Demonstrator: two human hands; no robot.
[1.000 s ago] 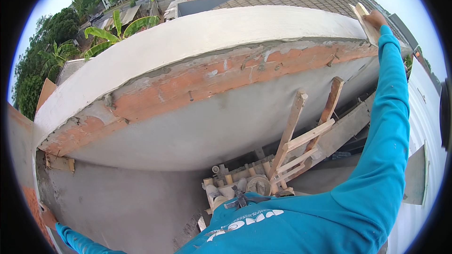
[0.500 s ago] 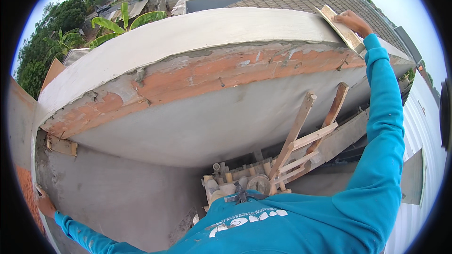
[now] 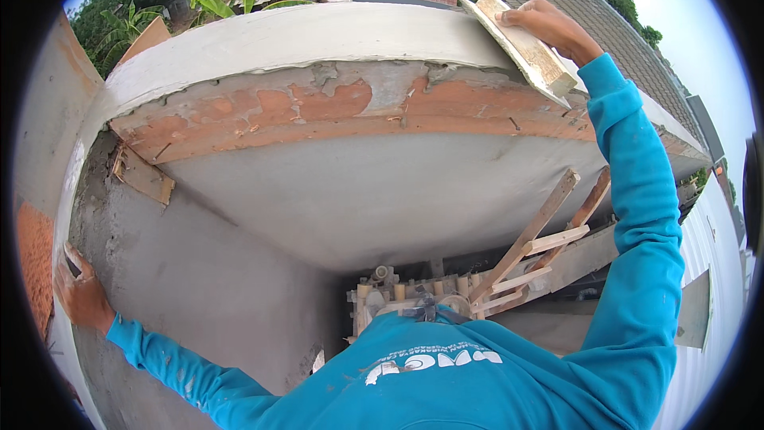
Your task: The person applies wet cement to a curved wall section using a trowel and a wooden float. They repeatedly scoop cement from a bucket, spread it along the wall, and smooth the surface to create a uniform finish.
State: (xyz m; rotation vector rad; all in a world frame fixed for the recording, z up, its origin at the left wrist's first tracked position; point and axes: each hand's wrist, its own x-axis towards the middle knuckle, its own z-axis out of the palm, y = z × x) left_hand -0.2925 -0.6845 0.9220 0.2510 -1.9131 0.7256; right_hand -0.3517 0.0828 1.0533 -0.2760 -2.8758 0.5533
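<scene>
My right hand [image 3: 545, 25] grips a wooden plastering float [image 3: 525, 52]. The float lies slanted across the pale plastered top of the curved wall [image 3: 342, 36], its near end sticking out past the inner edge. Below that edge runs an orange-brown strip [image 3: 318, 115] patched with grey mortar, above a smooth grey wall face [image 3: 382, 183]. On the left, my left hand [image 3: 82, 291] is closed over the edge of the side wall [image 3: 70, 215]; some of its fingers are hidden behind the edge.
A wooden ladder [image 3: 529, 235] leans inside the wall at the right. Bamboo poles [image 3: 398, 291] show below my body. A small board [image 3: 143, 175] is fixed in the left corner, with nails nearby. Tiled roof [image 3: 593, 36] and corrugated metal sheeting [image 3: 720, 271] lie beyond.
My right hand and the float have moved left along the wall top. The view has shifted, bringing more of my left hand into sight at the side wall.
</scene>
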